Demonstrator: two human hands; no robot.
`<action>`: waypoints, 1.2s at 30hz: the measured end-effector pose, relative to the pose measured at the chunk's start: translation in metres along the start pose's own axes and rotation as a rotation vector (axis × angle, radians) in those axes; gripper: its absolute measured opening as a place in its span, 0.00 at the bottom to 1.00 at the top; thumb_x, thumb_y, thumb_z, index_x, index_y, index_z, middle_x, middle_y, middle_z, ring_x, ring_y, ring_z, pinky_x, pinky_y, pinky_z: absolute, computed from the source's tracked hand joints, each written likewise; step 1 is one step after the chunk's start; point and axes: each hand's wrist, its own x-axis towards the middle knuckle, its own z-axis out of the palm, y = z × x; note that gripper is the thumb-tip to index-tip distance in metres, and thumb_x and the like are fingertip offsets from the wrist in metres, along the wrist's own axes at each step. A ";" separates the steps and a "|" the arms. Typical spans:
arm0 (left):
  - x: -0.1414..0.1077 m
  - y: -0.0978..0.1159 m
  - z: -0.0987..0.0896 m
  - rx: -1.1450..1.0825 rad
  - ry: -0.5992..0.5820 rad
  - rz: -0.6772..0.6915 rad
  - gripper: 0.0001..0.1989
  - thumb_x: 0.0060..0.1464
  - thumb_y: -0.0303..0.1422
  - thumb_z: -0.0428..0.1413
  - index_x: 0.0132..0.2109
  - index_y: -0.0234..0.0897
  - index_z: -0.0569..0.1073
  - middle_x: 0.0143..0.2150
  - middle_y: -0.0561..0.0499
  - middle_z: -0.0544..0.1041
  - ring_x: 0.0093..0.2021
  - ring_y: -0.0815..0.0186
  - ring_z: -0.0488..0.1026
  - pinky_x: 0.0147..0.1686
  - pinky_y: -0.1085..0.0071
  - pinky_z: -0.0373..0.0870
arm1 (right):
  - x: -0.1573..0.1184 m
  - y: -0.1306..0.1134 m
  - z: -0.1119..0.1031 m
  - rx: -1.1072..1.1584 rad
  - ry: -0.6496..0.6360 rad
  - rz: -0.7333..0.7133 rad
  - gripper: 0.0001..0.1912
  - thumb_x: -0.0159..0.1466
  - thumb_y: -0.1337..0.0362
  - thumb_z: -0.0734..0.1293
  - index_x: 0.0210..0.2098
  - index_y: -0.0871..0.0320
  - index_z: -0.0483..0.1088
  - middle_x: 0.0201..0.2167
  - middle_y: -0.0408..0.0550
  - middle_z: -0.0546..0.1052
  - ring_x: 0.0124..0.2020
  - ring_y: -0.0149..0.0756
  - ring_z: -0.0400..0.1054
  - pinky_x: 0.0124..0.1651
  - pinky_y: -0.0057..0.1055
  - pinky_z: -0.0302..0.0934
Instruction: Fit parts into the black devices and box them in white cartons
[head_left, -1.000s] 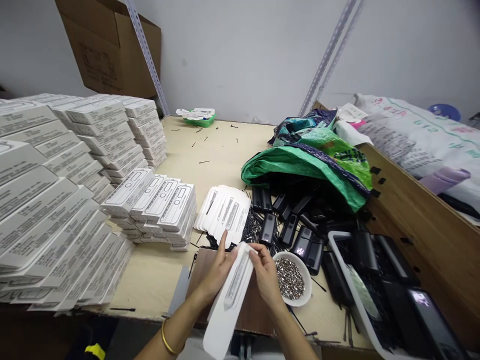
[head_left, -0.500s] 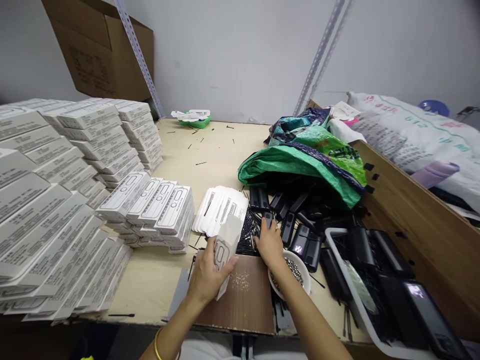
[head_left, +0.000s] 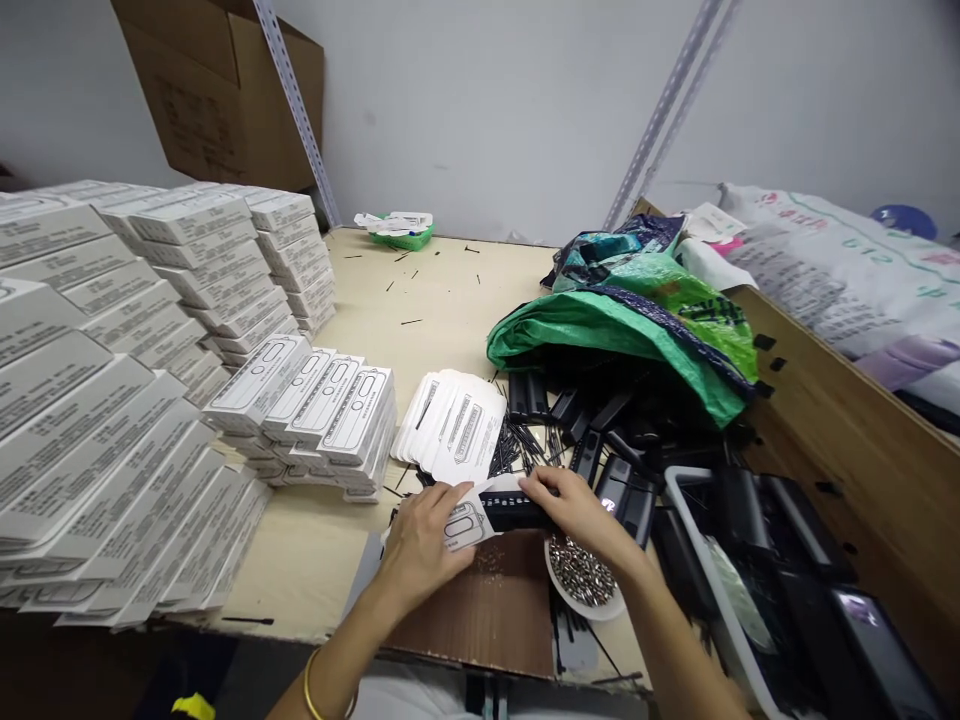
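Nearest my viewpoint, the brown board (head_left: 480,620) lies at the near edge of the table (head_left: 450,310), and just above its far edge I have both hands busy. My left hand (head_left: 426,545) is wrapped around a white carton (head_left: 463,522), thumb on the near side, fingers over the far side, its open end turned to the right. My right hand (head_left: 574,505) is closed on the right end of a black piece (head_left: 514,512); I can't tell whether it pinches a carton flap too. What counts here, as I judge it, is how those two line up: the black piece sits at the carton's mouth, long axis running sideways, roughly along the near edge, with the right hand outermost and the left hand on the carton's far side from that mouth. How deep it reaches inside I can't see. Just beside the right wrist stands the white bowl (head_left: 600,610) of small metal bits (head_left: 581,575). Beyond the hands lie the overlapping flat cards (head_left: 454,430), then the stacked boxes (head_left: 300,410) to their left, the green bag (head_left: 615,340) to the right, and a green basket (head_left: 411,242) at the far edge, near the far left corner.
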 end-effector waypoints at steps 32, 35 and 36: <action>0.012 0.017 0.022 -0.485 0.229 -0.090 0.32 0.51 0.27 0.54 0.62 0.47 0.54 0.64 0.50 0.60 0.64 0.63 0.56 0.63 0.62 0.52 | 0.008 0.006 0.032 0.174 0.446 -0.337 0.10 0.61 0.55 0.65 0.36 0.54 0.72 0.37 0.48 0.73 0.40 0.40 0.66 0.46 0.37 0.59; 0.010 0.022 0.018 -0.540 0.182 -0.069 0.24 0.49 0.27 0.55 0.54 0.44 0.62 0.55 0.48 0.70 0.57 0.61 0.66 0.57 0.63 0.62 | 0.010 0.010 0.047 0.425 0.446 -0.261 0.19 0.58 0.55 0.68 0.46 0.54 0.64 0.41 0.47 0.72 0.39 0.38 0.67 0.43 0.35 0.62; 0.009 0.024 0.017 -0.557 0.154 -0.063 0.22 0.48 0.26 0.55 0.52 0.43 0.63 0.53 0.48 0.71 0.55 0.61 0.68 0.56 0.63 0.64 | 0.009 0.010 0.054 0.473 0.436 -0.241 0.18 0.59 0.55 0.67 0.46 0.54 0.63 0.39 0.46 0.72 0.37 0.37 0.68 0.40 0.34 0.63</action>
